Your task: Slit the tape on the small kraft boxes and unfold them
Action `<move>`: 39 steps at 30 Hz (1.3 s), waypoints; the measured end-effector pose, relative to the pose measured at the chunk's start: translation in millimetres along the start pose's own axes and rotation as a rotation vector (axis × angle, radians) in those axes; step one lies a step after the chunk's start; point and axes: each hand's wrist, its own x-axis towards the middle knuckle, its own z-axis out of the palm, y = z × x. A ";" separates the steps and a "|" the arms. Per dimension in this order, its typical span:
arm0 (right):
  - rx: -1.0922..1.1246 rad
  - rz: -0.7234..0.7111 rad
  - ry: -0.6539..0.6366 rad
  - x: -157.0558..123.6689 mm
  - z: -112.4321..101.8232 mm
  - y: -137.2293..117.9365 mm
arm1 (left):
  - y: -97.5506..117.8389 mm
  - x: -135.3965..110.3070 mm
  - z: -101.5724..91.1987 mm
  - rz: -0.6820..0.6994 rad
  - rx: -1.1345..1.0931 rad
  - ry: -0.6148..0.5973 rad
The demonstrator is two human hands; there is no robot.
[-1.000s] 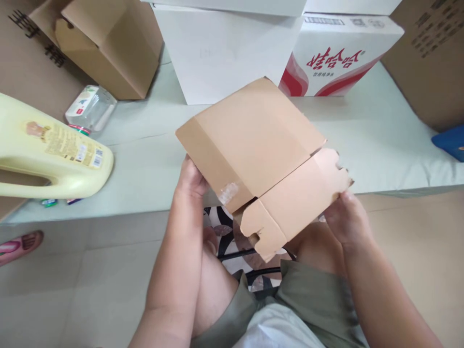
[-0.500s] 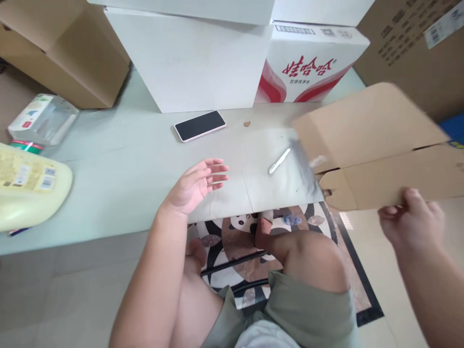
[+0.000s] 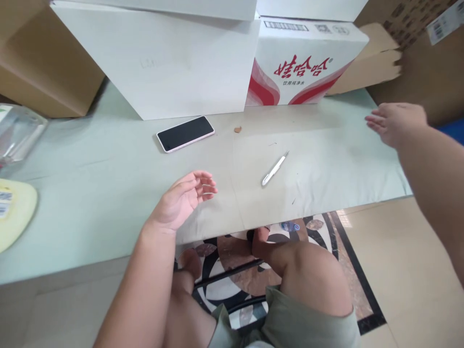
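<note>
My left hand [image 3: 184,198] rests at the front part of the table, fingers apart and slightly curled, with nothing in it. Just beyond it lies a smartphone [image 3: 185,134] with a dark screen. A white pen-like tool with a thin pointed tip [image 3: 275,169] lies to the right of that hand. Over the table's right end is my right hand [image 3: 397,123], its fingers stretched out and holding nothing. The piece of brown cardboard [image 3: 369,67] stands behind the right hand, leaning beside the white and red carton [image 3: 300,67], which partly hides it.
A large white box [image 3: 163,63] stands at the back of the table [image 3: 90,193]. Brown cartons are at the back left [image 3: 47,63] and far right [image 3: 416,63]. A clear bottle [image 3: 21,133] and a pale yellow jug [image 3: 18,212] lie at the left. A small brown scrap [image 3: 238,129] is near the phone.
My right hand has moved up and away and let go of the brown cardboard, which now stands behind the white and red carton. The left hand stays open; the view has shifted slightly right.
</note>
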 end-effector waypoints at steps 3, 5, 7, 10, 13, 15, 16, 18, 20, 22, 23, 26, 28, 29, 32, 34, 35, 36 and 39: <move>0.020 0.291 -0.018 -32.1 15.3 4.2 | 3.8 -3.1 -3.1 0.020 -0.009 -0.006; 0.021 0.365 -0.036 -53.5 19.3 4.4 | 6.3 -6.7 -5.1 0.036 -0.020 -0.006; 0.018 0.382 -0.057 -69.6 21.8 -3.1 | 8.6 -11.7 -6.4 0.052 -0.033 -0.007; -0.006 0.330 -0.123 -88.6 28.6 -30.9 | 12.4 -22.2 -7.5 0.089 -0.074 -0.013; -0.050 0.209 -0.262 -113.4 45.1 -73.1 | 17.5 -34.9 -9.3 0.158 -0.139 -0.030; -0.077 0.104 -0.381 -137.0 63.8 -104.0 | 21.5 -43.9 -12.1 0.213 -0.190 -0.037; -0.085 0.051 -0.443 -151.0 75.9 -119.2 | 23.6 -48.6 -14.1 0.237 -0.216 -0.038; -0.091 -0.046 -0.571 -182.9 105.3 -148.2 | 27.7 -58.2 -19.7 0.269 -0.263 -0.035; -0.082 -0.121 -0.696 -219.2 140.8 -175.3 | 31.4 -67.9 -27.5 0.294 -0.303 -0.036; -0.087 -0.204 -0.825 -258.2 180.5 -201.6 | 35.2 -77.3 -37.4 0.329 -0.337 -0.034; -0.106 -0.268 -0.888 -278.0 201.3 -214.8 | 37.1 -81.6 -43.0 0.352 -0.350 -0.029; -0.203 -0.569 -1.025 -333.9 265.9 -255.4 | 43.4 -92.8 -61.0 0.418 -0.387 0.000; -0.248 -0.774 -1.037 -364.6 310.1 -282.6 | 47.1 -98.2 -72.5 0.455 -0.416 0.020; -0.261 -0.852 -1.025 -377.2 332.3 -295.7 | 48.7 -100.2 -77.5 0.469 -0.430 0.027; -0.271 -0.968 -0.965 -402.7 395.6 -330.8 | 51.9 -102.8 -89.0 0.497 -0.459 0.039; -0.242 -0.932 -0.912 -409.0 430.2 -348.3 | 53.5 -102.6 -93.6 0.509 -0.467 0.038; -0.234 -0.890 -0.891 -409.1 443.6 -354.8 | 54.2 -102.2 -95.1 0.516 -0.470 0.035; -0.234 -0.847 -0.876 -407.6 453.8 -359.6 | 54.9 -101.9 -96.2 0.523 -0.471 0.031; -0.268 -0.784 -0.851 -397.6 462.2 -364.1 | 57.0 -101.4 -96.5 0.537 -0.475 0.022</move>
